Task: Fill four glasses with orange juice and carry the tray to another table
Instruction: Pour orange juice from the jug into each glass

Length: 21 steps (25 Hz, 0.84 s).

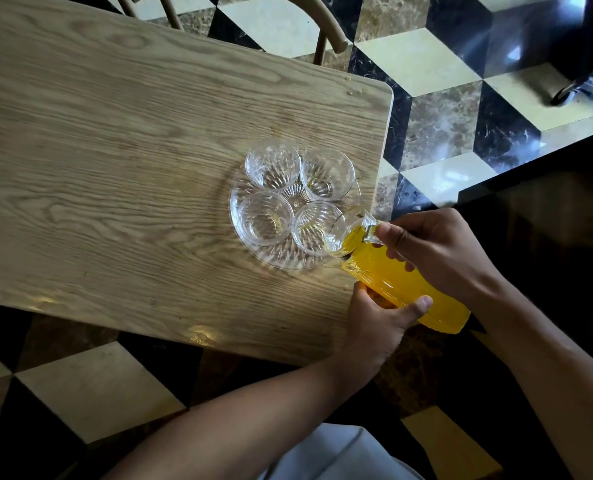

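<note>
Both your hands clamp the tilted juice jug (405,282): right hand (437,251) at the handle, left hand (381,317) under its body. Long axis points up-left; spout over the nearest glass (314,228) (all four look unfilled) on the glass tray (250,251).

Counter (121,140): pale wood-grain top, matt, with smooth rounded edge. Tray (243,249): clear glass, ribbed in a radial pattern, glossy. Four glasses (272,166): clear, fluted walls, shiny. Jug (402,289): clear smooth glass showing opaque orange juice within. Floor (440,123): polished stone tiles, cream, veined brown and veined black, highly reflective. Chair (322,39): bent wood, satin finish. Garment (340,455): pale cloth, soft and matt.
</note>
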Motion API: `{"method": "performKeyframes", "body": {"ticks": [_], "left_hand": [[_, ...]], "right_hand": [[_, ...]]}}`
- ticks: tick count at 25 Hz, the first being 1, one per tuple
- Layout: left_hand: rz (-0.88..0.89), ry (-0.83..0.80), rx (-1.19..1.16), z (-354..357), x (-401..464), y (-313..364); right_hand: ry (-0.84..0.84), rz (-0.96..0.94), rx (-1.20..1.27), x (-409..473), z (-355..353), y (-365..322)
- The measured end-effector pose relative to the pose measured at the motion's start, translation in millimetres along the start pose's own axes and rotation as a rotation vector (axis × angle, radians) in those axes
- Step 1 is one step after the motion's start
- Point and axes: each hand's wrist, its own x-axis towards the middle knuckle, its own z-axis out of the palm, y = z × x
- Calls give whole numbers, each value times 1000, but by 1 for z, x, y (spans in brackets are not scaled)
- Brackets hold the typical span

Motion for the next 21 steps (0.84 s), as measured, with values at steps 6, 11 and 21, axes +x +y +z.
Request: {"method": "performKeyframes", "body": {"ticks": [6, 11, 21], "left_hand": [[-5, -14, -38, 2, -3, -2], [-13, 24, -17, 8, 1, -9], [-3, 11, 12, 11, 1, -11]], "right_hand": [[16, -6, -41, 2, 1, 0], [16, 8, -65, 5, 2, 2], [34, 32, -107, 7, -2, -1]]}}
